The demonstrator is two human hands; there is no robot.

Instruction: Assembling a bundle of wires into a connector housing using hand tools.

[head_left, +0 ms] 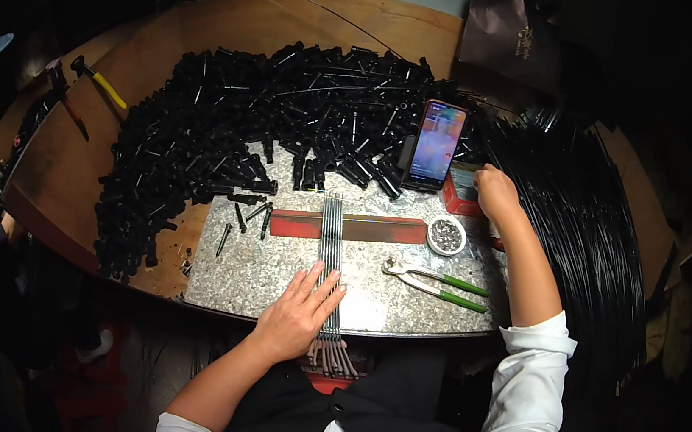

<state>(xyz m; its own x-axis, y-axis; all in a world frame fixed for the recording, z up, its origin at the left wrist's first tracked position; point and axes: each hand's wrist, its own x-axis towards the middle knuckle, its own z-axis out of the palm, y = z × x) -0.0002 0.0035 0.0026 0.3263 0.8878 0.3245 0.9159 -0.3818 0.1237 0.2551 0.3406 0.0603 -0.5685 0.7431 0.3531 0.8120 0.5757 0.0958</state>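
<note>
My left hand [301,309] lies with its fingers stretched over a row of thin grey rods or cables [330,240], laid side by side. Their far ends cross a worn red bar [294,224], and their bent near ends hang past the table's front edge. My right hand [495,195] is curled with fingers drawn together beside a red box [457,196]; anything in those fingers is too small or hidden to make out. A white bowl of small metal pieces [449,221] stands close to the right forearm. Green-handled pincers [432,284] rest on the speckled slab [253,278].
Black tubular parts [230,109] are heaped along the back and left. A lit phone [437,145] stands upright before the heap. Long black cables [587,235] spread down the right side. A yellow-handled hammer [105,86] leans at the far left, and a dark bag [507,34] sits behind.
</note>
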